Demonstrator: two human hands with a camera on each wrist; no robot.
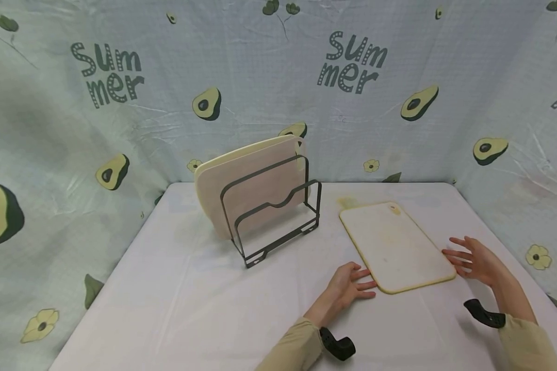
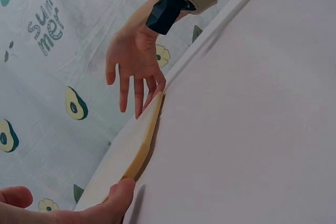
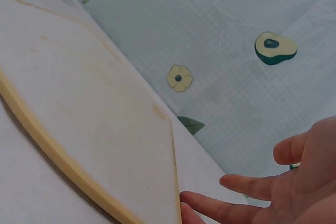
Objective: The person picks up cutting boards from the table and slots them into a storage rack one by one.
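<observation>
A white cutting board (image 1: 396, 250) with a yellow rim and a small handle hole lies on the table, its near end toward me. My left hand (image 1: 348, 286) is at its left edge, fingers extended and fingertips right at the rim. At the opposite long edge, my right hand (image 1: 478, 262) is spread with its lower fingertips by the rim. In the right wrist view the right hand (image 3: 278, 182) shows loosely straight fingers at the board's side (image 3: 100, 103). The left wrist view has the left thumb (image 2: 118, 198) by the board's yellow edge (image 2: 142, 156).
To the left stands a black wire rack (image 1: 278, 206) holding a pinkish board (image 1: 255, 185), with a cream-yellow board (image 1: 241, 152) behind it. A white cloth covers the table (image 1: 190, 309). An avocado-print curtain (image 1: 260, 62) hangs behind and at both sides.
</observation>
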